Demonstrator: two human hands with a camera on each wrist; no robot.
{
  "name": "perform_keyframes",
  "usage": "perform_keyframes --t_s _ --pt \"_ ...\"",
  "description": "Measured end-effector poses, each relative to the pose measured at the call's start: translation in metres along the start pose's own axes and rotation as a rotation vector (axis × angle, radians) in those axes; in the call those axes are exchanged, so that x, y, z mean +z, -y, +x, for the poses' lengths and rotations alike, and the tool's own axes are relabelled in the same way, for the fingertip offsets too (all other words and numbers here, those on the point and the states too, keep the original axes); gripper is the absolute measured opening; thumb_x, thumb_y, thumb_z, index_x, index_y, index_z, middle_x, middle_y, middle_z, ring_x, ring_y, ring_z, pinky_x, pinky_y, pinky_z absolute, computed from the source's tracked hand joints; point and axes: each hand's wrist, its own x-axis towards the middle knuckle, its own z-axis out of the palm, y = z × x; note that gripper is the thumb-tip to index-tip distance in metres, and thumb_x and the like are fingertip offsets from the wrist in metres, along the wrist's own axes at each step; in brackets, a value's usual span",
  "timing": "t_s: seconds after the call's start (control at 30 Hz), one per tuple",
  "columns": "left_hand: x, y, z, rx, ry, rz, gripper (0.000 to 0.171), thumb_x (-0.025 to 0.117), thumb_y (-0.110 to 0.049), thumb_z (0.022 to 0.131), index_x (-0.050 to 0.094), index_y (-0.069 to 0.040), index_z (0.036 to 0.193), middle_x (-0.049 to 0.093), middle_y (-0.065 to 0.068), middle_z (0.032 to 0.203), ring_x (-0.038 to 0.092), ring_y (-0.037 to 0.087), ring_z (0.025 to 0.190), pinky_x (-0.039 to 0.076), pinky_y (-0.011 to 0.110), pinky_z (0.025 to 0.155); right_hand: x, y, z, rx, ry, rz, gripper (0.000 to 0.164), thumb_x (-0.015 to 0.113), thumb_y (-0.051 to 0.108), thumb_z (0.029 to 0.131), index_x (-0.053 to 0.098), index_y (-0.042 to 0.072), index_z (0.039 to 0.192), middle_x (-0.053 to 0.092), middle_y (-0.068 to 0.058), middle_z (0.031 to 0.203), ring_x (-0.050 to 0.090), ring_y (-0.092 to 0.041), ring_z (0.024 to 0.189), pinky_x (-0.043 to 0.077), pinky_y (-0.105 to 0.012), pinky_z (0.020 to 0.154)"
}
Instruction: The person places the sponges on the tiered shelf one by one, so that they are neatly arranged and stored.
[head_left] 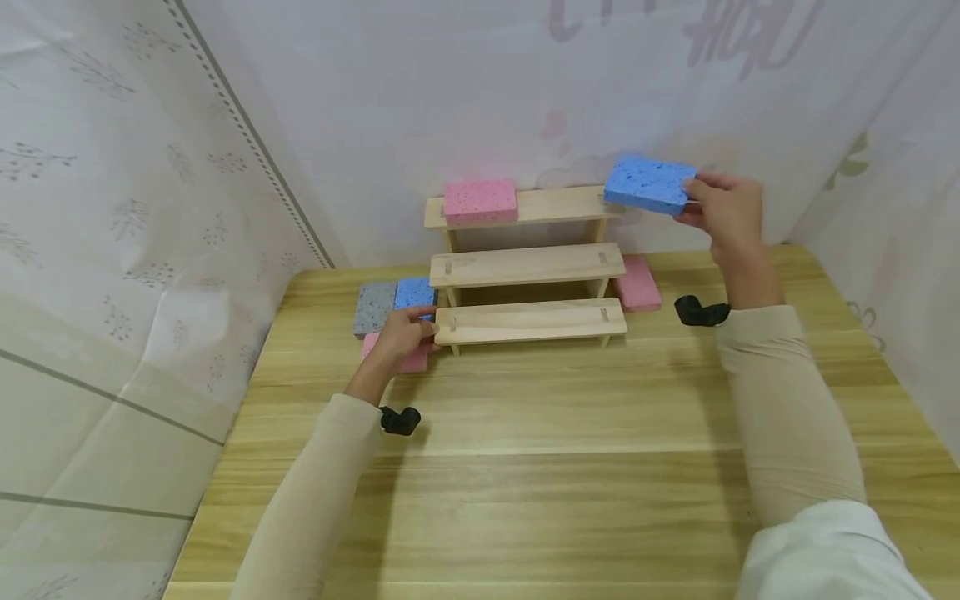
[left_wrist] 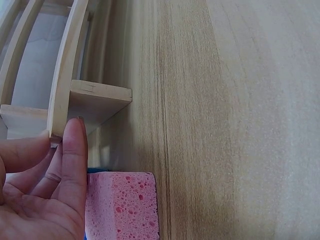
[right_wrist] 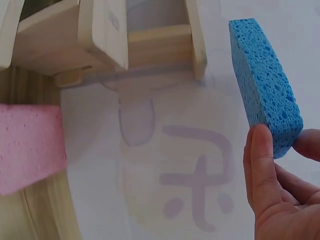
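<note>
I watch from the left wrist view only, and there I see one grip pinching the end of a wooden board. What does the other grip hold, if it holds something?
Observer: The right grip holds a blue sponge.
Operator: Thank you. Is anything resting higher up, where I cannot see?
Observer: Yes, a pink sponge lies on the top board, near its left end.

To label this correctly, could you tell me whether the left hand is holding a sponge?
No, the left hand pinches the lowest shelf at its end.
</note>
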Motion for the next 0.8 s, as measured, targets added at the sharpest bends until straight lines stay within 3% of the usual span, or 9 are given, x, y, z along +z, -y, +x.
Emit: perform_keyframes --t_s 0.37,0.63,0.8 --pt "0.001 -0.001 -0.001 -0.004 -0.002 0.005 0.048 0.053 -0.005 0.099 0.045 -0.008 0.146 0.057 0.021 0.129 0.066 0.015 0.082 0.057 0.043 0.089 0.037 -0.003 0.005 -0.012 0.085 -0.137 0.049 0.070 0.016 0.090 0.057 -0.001 0.134 0.063 -0.004 0.094 0.067 -0.012 0.070 0.058 -0.020 0.061" --pt "-0.001 0.001 -0.002 -0.004 -0.012 0.015 0.048 0.053 -0.006 0.099 0.044 -0.008 0.146 0.057 0.022 0.129 0.066 0.015 0.082 0.058 0.040 0.087 0.060 -0.004 0.013 0.014 0.177 -0.177 0.049 0.069 0.014 0.091 0.055 -0.006 0.133 0.066 -0.002 0.085 0.067 -0.012 0.070 0.059 -0.021 0.064" --pt "-0.001 0.001 -0.001 0.009 -0.005 0.016 0.048 0.053 -0.007 0.099 0.044 -0.009 0.146 0.057 0.022 0.129 0.067 0.016 0.085 0.058 0.040 0.087 0.069 -0.005 0.017 0.027 0.190 -0.204 0.049 0.069 0.014 0.090 0.056 -0.006 0.133 0.066 -0.001 0.083 0.066 -0.011 0.068 0.059 -0.021 0.063"
